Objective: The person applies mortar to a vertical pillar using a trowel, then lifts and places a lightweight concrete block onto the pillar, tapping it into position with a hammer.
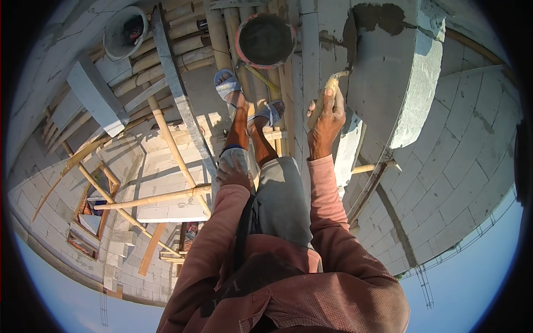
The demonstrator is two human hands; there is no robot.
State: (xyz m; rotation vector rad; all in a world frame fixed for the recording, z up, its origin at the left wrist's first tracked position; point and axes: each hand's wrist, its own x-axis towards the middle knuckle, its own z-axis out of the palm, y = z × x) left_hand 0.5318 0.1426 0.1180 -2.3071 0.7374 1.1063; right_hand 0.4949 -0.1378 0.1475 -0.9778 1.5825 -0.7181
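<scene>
My right hand (pixel 326 117) is closed around the pale, worn handle of a trowel (pixel 333 83), thumb along its top. The trowel's dark blade appears nearly edge-on against the grey block wall (pixel 377 77), beside a wet patch of mortar (pixel 383 18). My left hand (pixel 234 173) lies on my left knee with its fingers spread, holding nothing. Beyond my feet stands a red-rimmed bucket (pixel 239 47) with dark grey mortar in it.
Bamboo poles (pixel 189 53) form the scaffold under my sandalled feet. A long grey plank (pixel 176 91) runs along the left. Farther left are a loose pale block (pixel 97 95) and a white bucket (pixel 111 41). A lower floor shows between the poles.
</scene>
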